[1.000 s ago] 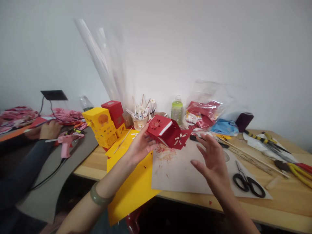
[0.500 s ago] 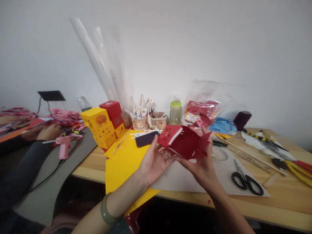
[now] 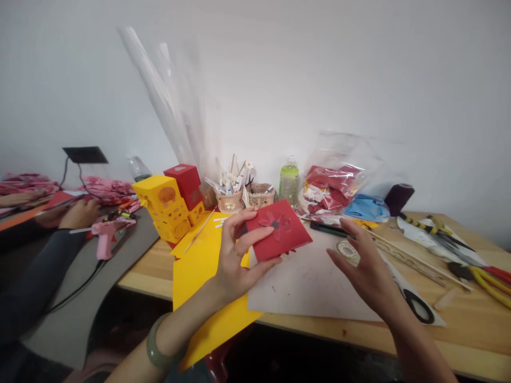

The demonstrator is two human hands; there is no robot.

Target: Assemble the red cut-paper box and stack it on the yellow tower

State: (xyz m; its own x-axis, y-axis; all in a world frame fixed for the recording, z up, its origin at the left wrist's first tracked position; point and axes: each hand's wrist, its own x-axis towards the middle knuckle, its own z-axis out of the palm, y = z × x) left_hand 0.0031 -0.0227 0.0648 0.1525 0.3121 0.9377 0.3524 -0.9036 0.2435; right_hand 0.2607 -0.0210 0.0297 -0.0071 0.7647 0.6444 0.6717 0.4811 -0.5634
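Observation:
My left hand [image 3: 239, 255] grips a red paper box [image 3: 279, 231] by its left side, thumb below and fingers over its face. A flower-shaped cut-out shows on the face turned toward me, and small jagged flaps peek out beneath its lower edge. Apart from the box, my right hand [image 3: 365, 266] hovers over the white sheet [image 3: 307, 292], thumb and fingers spread with nothing in them. Close to the right fingertips lie a roll of tape [image 3: 346, 250] and a dark cutter-like tool [image 3: 327, 229]. Black-handled scissors [image 3: 419, 307] are partly hidden behind my right forearm.
Yellow card [image 3: 207, 314] lies under my left arm. Stacked yellow boxes [image 3: 162, 199] and a red box [image 3: 183, 181] stand behind it. Pen baskets [image 3: 230, 202], a green bottle [image 3: 288, 181] and a plastic bag [image 3: 331, 186] line the wall. At left, another person's hands work near a pink glue gun [image 3: 104, 239].
My right hand has let go of the red box and moved right, opening. The box has turned, so its flower cut-out face now points toward me instead of its open side.

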